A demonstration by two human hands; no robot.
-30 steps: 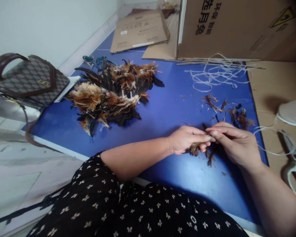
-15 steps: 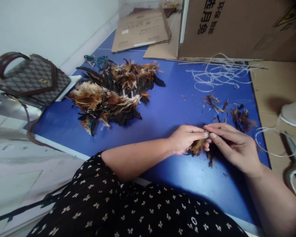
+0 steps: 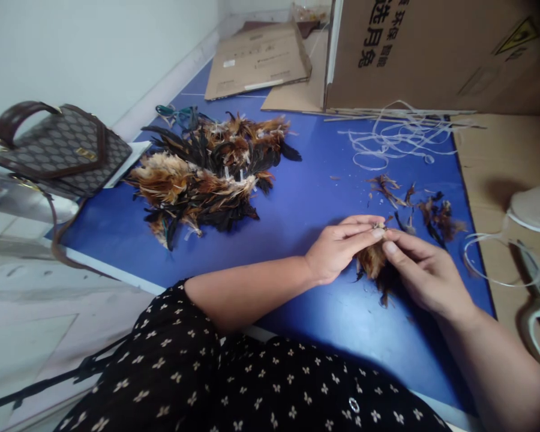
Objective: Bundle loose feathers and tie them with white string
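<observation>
Between my hands, over the blue tabletop (image 3: 306,198), is a small bunch of brown and black feathers (image 3: 371,263). My left hand (image 3: 342,249) is closed, pinching the top end of the bunch between thumb and fingers. Against that same end, my right hand (image 3: 425,267) is closed too, its thumb and fingertips pressed together beside the left thumb. The feathers hang down below the fingers. Just beyond my right hand lie loose dark feathers (image 3: 441,216) and smaller scraps (image 3: 389,191). A large pile of feather bunches (image 3: 198,186) rests to the left.
White string (image 3: 396,141) lies tangled at the back right. Scissors (image 3: 537,288) and a white object (image 3: 537,207) are at the right edge, on cardboard. A big cardboard box (image 3: 432,60) stands behind, near a flat carton (image 3: 258,60). A patterned handbag (image 3: 67,147) and bottle (image 3: 49,201) sit left.
My fingers have shifted on the feather bunch, and its top end now shows above the left thumb. The feathers hang more downward. The view has tilted slightly.
</observation>
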